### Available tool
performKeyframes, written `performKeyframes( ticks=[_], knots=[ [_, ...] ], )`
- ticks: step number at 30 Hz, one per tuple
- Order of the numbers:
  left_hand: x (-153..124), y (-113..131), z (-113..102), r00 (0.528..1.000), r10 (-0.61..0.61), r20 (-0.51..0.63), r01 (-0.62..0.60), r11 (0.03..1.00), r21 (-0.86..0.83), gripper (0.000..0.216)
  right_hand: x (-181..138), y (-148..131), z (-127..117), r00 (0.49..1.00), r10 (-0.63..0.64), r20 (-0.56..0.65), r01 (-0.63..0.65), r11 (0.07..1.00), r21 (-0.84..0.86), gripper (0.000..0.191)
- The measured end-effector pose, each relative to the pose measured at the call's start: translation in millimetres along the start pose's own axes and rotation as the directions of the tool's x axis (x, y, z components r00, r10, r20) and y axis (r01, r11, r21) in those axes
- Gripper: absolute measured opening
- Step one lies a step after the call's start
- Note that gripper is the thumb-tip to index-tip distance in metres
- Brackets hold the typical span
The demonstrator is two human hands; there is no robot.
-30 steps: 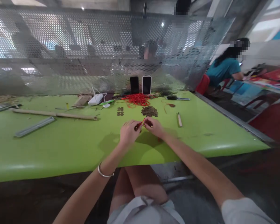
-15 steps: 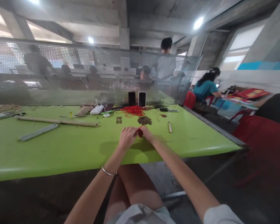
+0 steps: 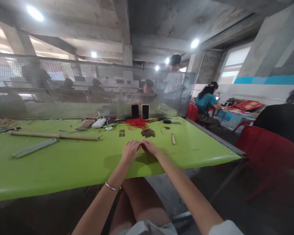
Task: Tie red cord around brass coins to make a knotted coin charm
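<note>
My left hand (image 3: pixel 131 150) and my right hand (image 3: pixel 150 147) meet above the front part of the green table, fingers closed together. Between them shows a small piece of red cord (image 3: pixel 143 147), pinched by both; most of it is hidden behind the fingers. Just beyond the hands lies a pile of dark round coins (image 3: pixel 148 133). To its left, several more coins (image 3: pixel 122 133) are laid in small rows. A tangled heap of red cords (image 3: pixel 136 123) is farther back. Right of the hands rests a short tool with a pale wooden handle (image 3: pixel 173 139).
Two phones, one dark (image 3: pixel 135 111) and one white-edged (image 3: pixel 145 112), stand against the perforated metal screen (image 3: pixel 107 94). A bamboo stick (image 3: pixel 56 135), a clear narrow case (image 3: pixel 35 148) and a white power strip (image 3: pixel 99 123) lie left. Red chairs (image 3: pixel 267 147) and seated people are right.
The view has tilted up and turned slightly right, so the table shifts down and left in it. My hands stay together on the red cord, which shows less between the fingers.
</note>
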State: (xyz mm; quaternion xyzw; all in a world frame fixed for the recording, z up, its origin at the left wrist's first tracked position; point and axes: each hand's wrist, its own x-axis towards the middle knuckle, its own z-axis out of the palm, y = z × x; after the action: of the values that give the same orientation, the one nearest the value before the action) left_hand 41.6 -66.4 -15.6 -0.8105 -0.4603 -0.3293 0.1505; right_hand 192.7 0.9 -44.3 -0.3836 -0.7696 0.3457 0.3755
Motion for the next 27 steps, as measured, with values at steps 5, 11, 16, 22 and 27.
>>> performKeyframes(
  ticks=[5,11,16,22,27],
  knots=[
    [0,2,1,0.999,-0.04,0.013,0.041,0.997,-0.065,0.017,-3,-2,-1,0.996,-0.057,-0.064,0.051,0.994,-0.101,0.027],
    [-1,-1,7,0.993,-0.11,0.033,0.114,0.976,-0.184,0.023,-9,-9,0,0.982,-0.161,-0.101,0.138,0.969,-0.204,0.026],
    [0,-7,13,0.978,-0.2,0.068,0.211,0.929,-0.305,0.024,-13,-16,1,0.966,-0.241,-0.094,0.21,0.944,-0.255,0.025],
    [1,-10,10,0.967,-0.204,0.156,0.253,0.852,-0.457,0.019,-14,-15,1,0.956,-0.283,-0.081,0.247,0.92,-0.304,0.025],
    [1,-13,11,0.941,-0.262,0.216,0.338,0.787,-0.516,0.022,-14,-17,2,0.953,-0.295,-0.067,0.256,0.904,-0.342,0.024]
  ],
)
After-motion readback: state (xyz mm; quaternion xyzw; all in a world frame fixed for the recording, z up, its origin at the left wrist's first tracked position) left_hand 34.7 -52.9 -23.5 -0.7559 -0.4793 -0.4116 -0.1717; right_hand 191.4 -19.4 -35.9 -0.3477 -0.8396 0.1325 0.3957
